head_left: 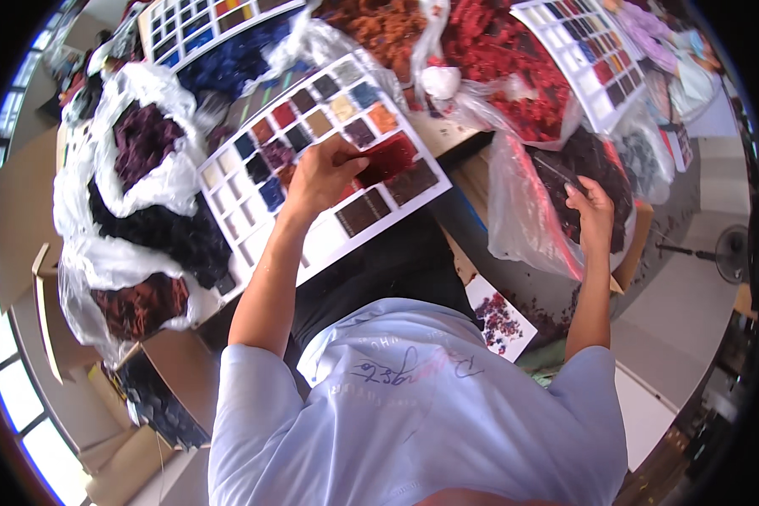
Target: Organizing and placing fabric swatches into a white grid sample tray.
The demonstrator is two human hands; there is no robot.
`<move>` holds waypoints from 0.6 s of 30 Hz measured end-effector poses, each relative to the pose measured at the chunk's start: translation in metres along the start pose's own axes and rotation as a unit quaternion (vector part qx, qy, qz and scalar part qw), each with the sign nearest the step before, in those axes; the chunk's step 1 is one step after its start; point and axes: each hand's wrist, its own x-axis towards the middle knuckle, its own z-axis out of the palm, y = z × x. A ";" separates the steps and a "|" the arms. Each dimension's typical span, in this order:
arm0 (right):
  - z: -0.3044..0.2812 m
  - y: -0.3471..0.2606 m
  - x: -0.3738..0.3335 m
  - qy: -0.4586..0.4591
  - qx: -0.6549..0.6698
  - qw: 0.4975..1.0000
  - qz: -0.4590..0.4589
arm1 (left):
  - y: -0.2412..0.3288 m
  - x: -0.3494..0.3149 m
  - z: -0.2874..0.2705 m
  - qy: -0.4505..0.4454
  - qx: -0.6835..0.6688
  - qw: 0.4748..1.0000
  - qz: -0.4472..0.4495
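Observation:
A white grid board (pixel 312 250) lies tilted in front of me, its square cells partly filled with coloured fuzzy swatches. Over its middle is my left hand (pixel 322 174), fingers pinched together at the edge of a dark red swatch (pixel 388 160). Whatever sits between those fingertips is hidden. Brown swatches (pixel 363 212) fill cells nearer to me, while several cells toward the left hold nothing. To the right, my right hand (pixel 593 207) is raised above a clear plastic bag (pixel 514 207) of dark fibre. It grips a thin, dark pointed tool that looks like tweezers (pixel 557 171).
Open plastic bags of purple fibre (pixel 146 142), black fibre (pixel 164 232) and rust-brown fibre (pixel 143 305) line the left. Red fibre (pixel 506 67) and orange fibre (pixel 371 34) lie at the back. Another swatch board (pixel 586 59) stands back right. A fan (pixel 729 253) is far right.

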 end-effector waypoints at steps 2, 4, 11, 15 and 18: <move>0.041 -0.014 -0.009 -0.117 0.004 0.992 -0.043 | -0.027 -0.035 -0.031 0.042 -0.046 0.997 -0.039; 0.089 -0.034 -0.019 -0.231 -0.034 0.961 -0.151 | -0.040 -0.065 -0.056 0.074 -0.046 0.991 -0.097; 0.261 -0.043 -0.049 -0.517 -0.042 0.782 -0.347 | -0.087 -0.106 -0.076 0.080 -0.058 0.977 -0.189; 0.301 -0.051 -0.046 -0.624 -0.088 0.710 -0.315 | -0.097 -0.090 -0.062 0.085 -0.013 0.981 -0.176; 0.311 -0.056 -0.037 -0.663 -0.086 0.659 -0.345 | -0.088 -0.083 -0.060 0.074 -0.012 0.981 -0.177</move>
